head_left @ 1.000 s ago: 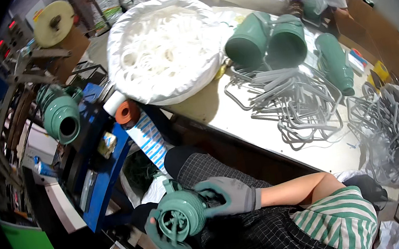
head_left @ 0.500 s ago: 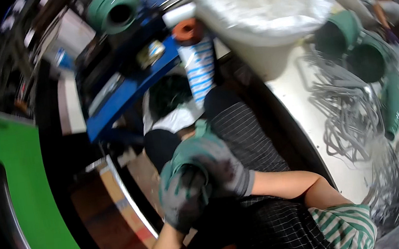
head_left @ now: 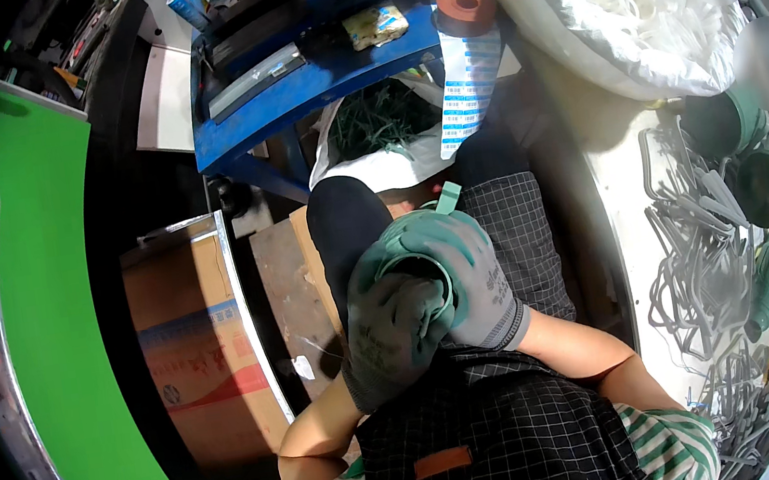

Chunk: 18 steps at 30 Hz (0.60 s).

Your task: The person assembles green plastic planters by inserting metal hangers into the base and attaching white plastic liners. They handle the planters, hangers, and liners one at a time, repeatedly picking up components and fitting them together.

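Note:
Between my knees I hold a hollow green plastic vessel (head_left: 448, 197), its round dark opening turned up toward me and a short tab sticking out on the far side. My left hand (head_left: 387, 332), in a grey and green coated glove, grips the near left of its rim with fingers curled at the opening. Wrapped around the right and far side is my right hand (head_left: 476, 272), gloved alike. The two gloves cover most of the vessel, so its full shape is hidden.
A blue workbench (head_left: 325, 83) carries a label roll (head_left: 461, 11). Below sits a white sack (head_left: 366, 172) of green scraps. On the right, a white table (head_left: 632, 237) holds grey wire-like handles (head_left: 696, 247), green vessels (head_left: 766, 185) and a bag of white rings (head_left: 635, 3). Left stands a cardboard box (head_left: 192, 362).
My head view has shifted, so the bench and bag sit farther right and higher. Both hands still hold the green vessel, with the left hand's fingers now curled at its opening.

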### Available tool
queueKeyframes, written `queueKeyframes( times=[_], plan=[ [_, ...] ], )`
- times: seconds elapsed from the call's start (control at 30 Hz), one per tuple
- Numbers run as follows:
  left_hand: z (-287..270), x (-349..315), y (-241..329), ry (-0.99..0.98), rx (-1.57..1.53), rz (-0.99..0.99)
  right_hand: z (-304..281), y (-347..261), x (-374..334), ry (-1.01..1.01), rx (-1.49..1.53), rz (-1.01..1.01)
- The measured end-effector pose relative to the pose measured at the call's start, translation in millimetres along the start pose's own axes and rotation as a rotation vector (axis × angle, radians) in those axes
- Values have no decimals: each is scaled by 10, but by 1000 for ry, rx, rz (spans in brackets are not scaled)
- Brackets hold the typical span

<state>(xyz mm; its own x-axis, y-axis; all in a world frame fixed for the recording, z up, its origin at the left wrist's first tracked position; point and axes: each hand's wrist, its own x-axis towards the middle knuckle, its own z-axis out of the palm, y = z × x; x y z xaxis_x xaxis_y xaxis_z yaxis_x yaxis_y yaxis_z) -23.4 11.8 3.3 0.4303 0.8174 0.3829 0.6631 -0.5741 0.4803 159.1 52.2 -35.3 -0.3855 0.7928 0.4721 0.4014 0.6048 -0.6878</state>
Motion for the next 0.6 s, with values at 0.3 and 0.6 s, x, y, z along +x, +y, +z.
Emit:
queueKeyframes(
  times=[0.3, 0.6],
  plan=[
    [60, 333, -353, 394, 330, 69, 58, 256, 591, 231, 4, -134],
    [336, 425, -363, 362, 264, 125, -447, 248, 534, 127, 85, -156]
  ],
)
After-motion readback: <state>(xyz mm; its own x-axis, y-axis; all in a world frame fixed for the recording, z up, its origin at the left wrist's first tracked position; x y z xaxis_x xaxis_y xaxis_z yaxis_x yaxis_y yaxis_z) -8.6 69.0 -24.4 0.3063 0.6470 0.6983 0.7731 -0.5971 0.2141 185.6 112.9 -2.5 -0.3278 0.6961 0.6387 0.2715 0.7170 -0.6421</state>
